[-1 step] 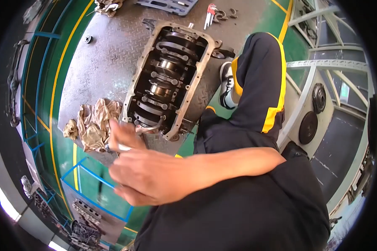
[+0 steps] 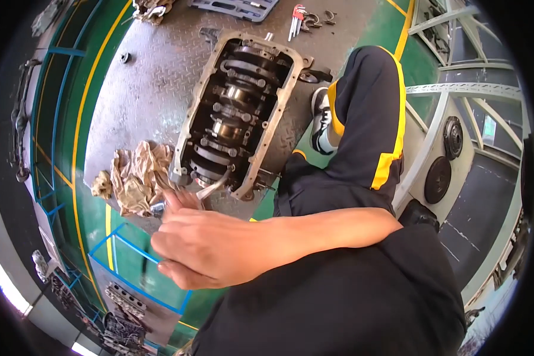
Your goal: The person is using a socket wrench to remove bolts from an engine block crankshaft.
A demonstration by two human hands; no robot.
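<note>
From the head view, the right hand [image 2: 204,246] is gripping a metal wrench [image 2: 210,188], fingers curled around it, reaching into the near end of the engine block [image 2: 237,113] beside the crumpled rag [image 2: 137,178]; nothing is showing as changed.

Under me is a grey checker-plate platform [image 2: 142,89], worn and stained, set on a green painted floor [image 2: 92,196] marked with yellow lines [image 2: 77,136] and blue lines [image 2: 130,252]. A blue-outlined rectangle sits off the platform's near edge. Beyond its far edge the green floor carries another yellow stripe [image 2: 404,26]. To my right stands a pale metal frame [image 2: 457,89] with dark round discs [image 2: 438,179] leaning against it. Bright daylight comes in at the lower left [image 2: 6,285].
</note>
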